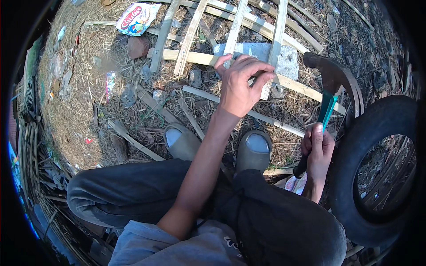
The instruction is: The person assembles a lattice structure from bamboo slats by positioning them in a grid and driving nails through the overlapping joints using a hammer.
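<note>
Now | hammer hdl in R grip | slats under L grip

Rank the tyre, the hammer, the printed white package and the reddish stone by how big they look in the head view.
Largest to smallest:
1. Tyre
2. Hammer
3. Printed white package
4. Reddish stone

Apparent size only; nearness to the camera may exaggerate the first two.

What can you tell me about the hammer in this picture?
The hammer has a dark, brownish, metal-looking head with a long curved claw, a green shaft and a black lower handle. The right hand grips the handle, thumb along it. Its head points away from the person; the claw side is near the black tire, though contact is unclear.
</note>
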The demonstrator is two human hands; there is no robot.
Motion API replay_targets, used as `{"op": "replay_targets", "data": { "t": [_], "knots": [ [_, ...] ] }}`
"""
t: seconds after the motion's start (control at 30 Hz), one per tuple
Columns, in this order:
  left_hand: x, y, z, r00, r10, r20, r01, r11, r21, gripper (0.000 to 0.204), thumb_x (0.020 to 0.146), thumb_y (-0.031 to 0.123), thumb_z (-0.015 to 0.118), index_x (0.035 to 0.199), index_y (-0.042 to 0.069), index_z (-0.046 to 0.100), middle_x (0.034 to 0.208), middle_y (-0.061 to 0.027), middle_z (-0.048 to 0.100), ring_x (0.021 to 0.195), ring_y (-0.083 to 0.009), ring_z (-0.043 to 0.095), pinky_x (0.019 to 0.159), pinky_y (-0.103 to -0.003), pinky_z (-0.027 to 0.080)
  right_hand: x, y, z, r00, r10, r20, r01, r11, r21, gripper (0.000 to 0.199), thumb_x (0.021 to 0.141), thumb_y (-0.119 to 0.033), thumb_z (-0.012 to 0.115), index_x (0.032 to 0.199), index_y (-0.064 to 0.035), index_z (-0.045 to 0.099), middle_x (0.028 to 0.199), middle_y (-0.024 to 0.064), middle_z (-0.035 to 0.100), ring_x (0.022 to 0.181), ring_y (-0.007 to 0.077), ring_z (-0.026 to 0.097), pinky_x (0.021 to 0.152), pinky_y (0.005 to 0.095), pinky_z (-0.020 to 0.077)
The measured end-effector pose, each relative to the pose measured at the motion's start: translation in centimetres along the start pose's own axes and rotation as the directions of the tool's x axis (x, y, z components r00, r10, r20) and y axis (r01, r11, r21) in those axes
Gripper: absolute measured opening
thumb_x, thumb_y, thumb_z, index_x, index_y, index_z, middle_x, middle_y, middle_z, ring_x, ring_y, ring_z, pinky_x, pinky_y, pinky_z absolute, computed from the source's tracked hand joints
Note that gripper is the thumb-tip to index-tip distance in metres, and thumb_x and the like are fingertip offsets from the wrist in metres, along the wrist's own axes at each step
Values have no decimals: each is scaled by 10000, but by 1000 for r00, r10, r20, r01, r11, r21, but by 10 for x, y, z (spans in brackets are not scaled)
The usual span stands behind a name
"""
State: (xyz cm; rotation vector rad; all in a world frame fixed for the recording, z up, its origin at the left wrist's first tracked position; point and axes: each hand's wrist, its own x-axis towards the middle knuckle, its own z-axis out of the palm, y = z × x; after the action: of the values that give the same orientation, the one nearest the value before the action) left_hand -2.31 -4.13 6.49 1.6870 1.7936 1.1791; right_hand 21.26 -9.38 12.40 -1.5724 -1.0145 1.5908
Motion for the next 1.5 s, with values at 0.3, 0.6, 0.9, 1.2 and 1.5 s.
{"op": "replay_targets", "data": {
  "t": [0.3,0.6,0.9,1.2,1.5],
  "knots": [
    [2,9,17,993,29,-112,-36,998,-60,32,806,106,782,805,138,786,911,11,686,953,-181,640,1072,-454,253,-40,-25,12,994,86,-67,-96,980,-176,497,1122,-427,432,812,-48,516,625,-51,415,531,45,369,475,253,275],
    [-3,4,19,992,42,-120,-45,999,-23,28,831,176,790,842,191,811,879,55,676,917,-143,633,1080,-453,242,-36,-25,5,994,-113,4,98,844,-527,581,1076,-602,407,879,-63,501,626,-60,370,520,42,332,463,220,245],
    [-3,2,23,989,36,-145,-43,998,-46,33,835,206,791,845,176,801,875,65,716,965,-154,643,1091,-477,252,-37,-9,10,991,-119,-64,54,786,-615,588,1082,-583,414,813,-70,513,627,-53,400,550,48,346,482,260,260],
    [-5,-2,19,994,9,-112,-13,999,-35,20,819,219,810,828,202,809,896,67,723,1023,-144,630,1105,-483,239,-32,-8,15,998,-46,-42,7,753,-658,565,1089,-548,435,823,-54,498,658,-42,404,554,45,363,493,236,285],
    [-6,-3,16,993,35,-111,-38,999,-24,32,808,170,794,837,178,801,886,42,725,1006,-172,623,1083,-442,262,-20,-2,9,973,-200,-117,122,873,-473,508,1089,-410,541,747,-34,524,597,-39,446,531,59,383,481,272,308]
  ]
}}
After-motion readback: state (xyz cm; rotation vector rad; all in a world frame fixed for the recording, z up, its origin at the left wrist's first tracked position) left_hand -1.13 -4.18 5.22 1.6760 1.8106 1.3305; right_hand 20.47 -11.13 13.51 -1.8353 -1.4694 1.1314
